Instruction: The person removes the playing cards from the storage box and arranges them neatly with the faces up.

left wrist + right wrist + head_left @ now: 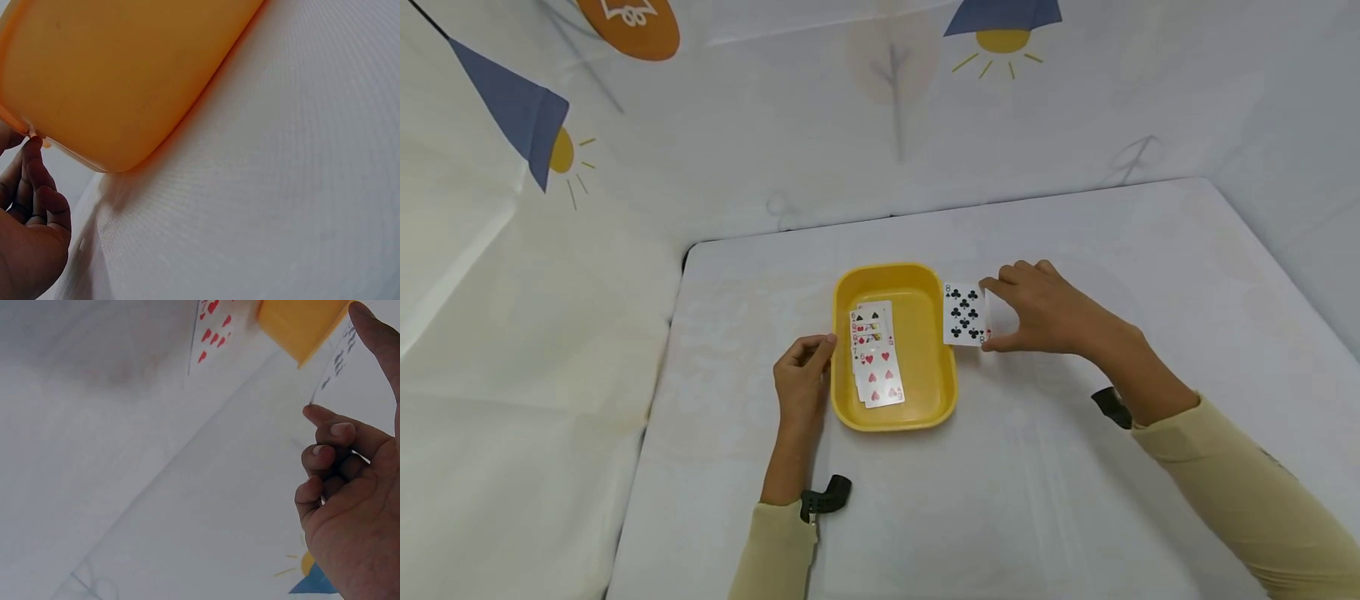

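Observation:
A yellow tray [934, 367] [125, 75] [300, 322] sits mid-table with several fanned playing cards [874, 354] lying in it, hearts on top. My left hand [805, 367] [31, 212] is at the tray's left side, fingers curled, with fingertips pinching the rim. Just right of the tray, my right hand [1037, 317] [350, 487] pinches an eight of clubs card [964, 315] [340, 353] between thumb and forefinger, face up. The right wrist view also shows a card with red hearts [209, 328] beyond the hand; where it lies is unclear.
The table [1075, 500] is covered in a white cloth, with printed white sheets hanging behind and at the sides. Black camera mounts sit on my left wrist [826, 497] and right wrist [1108, 406]. The table's left edge [647, 433] drops off close to the left hand.

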